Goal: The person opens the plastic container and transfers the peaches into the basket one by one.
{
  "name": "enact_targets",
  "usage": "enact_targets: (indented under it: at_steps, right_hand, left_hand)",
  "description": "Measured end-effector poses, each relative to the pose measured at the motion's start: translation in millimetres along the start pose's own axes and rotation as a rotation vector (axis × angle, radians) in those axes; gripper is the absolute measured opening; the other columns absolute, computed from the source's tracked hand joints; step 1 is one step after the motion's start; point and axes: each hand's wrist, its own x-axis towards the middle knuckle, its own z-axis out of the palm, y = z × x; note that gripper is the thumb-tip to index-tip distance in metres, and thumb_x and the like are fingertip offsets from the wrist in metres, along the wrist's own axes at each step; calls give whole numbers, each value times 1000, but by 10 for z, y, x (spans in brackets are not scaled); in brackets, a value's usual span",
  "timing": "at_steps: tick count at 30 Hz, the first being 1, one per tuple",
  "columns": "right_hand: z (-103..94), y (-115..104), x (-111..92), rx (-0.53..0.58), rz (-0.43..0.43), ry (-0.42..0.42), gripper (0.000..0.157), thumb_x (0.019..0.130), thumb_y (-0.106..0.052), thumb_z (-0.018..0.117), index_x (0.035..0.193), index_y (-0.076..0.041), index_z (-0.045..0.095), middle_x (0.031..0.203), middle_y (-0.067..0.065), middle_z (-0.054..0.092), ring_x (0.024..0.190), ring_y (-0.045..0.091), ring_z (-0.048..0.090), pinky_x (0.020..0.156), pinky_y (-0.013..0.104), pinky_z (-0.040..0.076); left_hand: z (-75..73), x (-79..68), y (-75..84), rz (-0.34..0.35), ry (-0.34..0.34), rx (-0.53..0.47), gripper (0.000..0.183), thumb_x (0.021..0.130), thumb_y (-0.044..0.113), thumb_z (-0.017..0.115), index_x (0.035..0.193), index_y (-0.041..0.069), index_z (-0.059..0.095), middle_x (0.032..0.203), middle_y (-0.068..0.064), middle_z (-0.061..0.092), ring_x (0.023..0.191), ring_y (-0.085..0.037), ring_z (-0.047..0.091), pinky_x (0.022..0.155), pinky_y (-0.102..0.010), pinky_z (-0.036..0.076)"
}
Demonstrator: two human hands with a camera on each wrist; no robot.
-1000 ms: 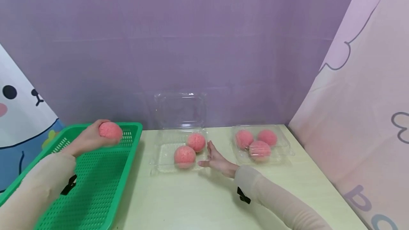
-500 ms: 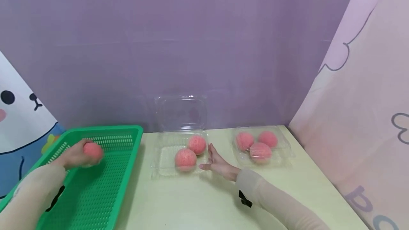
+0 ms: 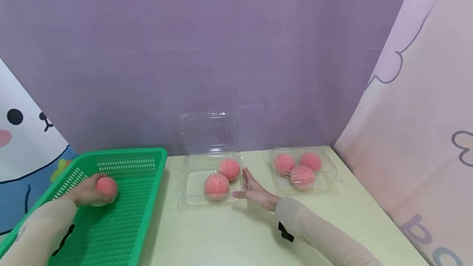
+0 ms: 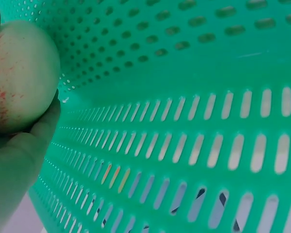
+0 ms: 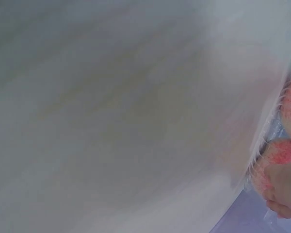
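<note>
Inside the green basket (image 3: pixel 111 233), my left hand (image 3: pixel 86 191) grips a pink peach (image 3: pixel 107 189) from its left side. Up close in the left wrist view the same peach (image 4: pixel 22 77) appears pale green with red specks, cupped between thumb and fingers. My right hand (image 3: pixel 255 191) has its fingers spread beside the right edge of an open clear plastic clamshell box (image 3: pixel 192 184). Two peaches lie in that box, one nearer me (image 3: pixel 216 186) and one farther back (image 3: pixel 230 169). The right wrist view catches my right hand (image 5: pixel 285 189) at its edge, overlapping a peach (image 5: pixel 262 177).
Farther right stands a second clear box (image 3: pixel 327 171) holding three peaches (image 3: pixel 302 177). The first box's lid (image 3: pixel 210 132) stands upright against the purple backdrop (image 3: pixel 236 52). A pale tabletop (image 3: pixel 207 237) lies under everything, with a printed cloth (image 3: pixel 414 134) along its right edge.
My left hand has moved left and down into the basket with the peach in its grip. My right hand has stayed nearly still beside the open box.
</note>
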Motion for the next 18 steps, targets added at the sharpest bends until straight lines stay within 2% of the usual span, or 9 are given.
enact_targets:
  at_steps: [6, 13, 18]
  right_hand:
    - [29, 29, 27, -2, -12, 14, 106, 81, -17, 67, 142, -8, -20, 152, 11, -13, 139, 34, -2, 111, 51, 9]
    - [8, 47, 33, -13, 2, 31, 105, 81, -17, 66, 143, -9, -18, 152, 11, -11, 138, 37, 2, 111, 52, 11]
    - [-11, 32, 67, -9, -9, 20, 101, 84, -14, 63, 142, -9, -19, 152, 11, -13, 138, 39, 2, 111, 52, 11]
  left_hand:
    - [39, 2, -37, -21, 8, -7, 88, 78, 25, 68, 130, -20, 14, 111, -39, 41, 94, -44, 51, 66, -42, 49]
    - [87, -6, -24, -28, 15, -31, 88, 77, 26, 68, 130, -20, 15, 111, -40, 40, 94, -45, 50, 67, -43, 49]
    - [57, 15, -19, -29, 19, -35, 90, 76, 26, 69, 129, -22, 13, 112, -41, 39, 95, -47, 49, 68, -44, 49]
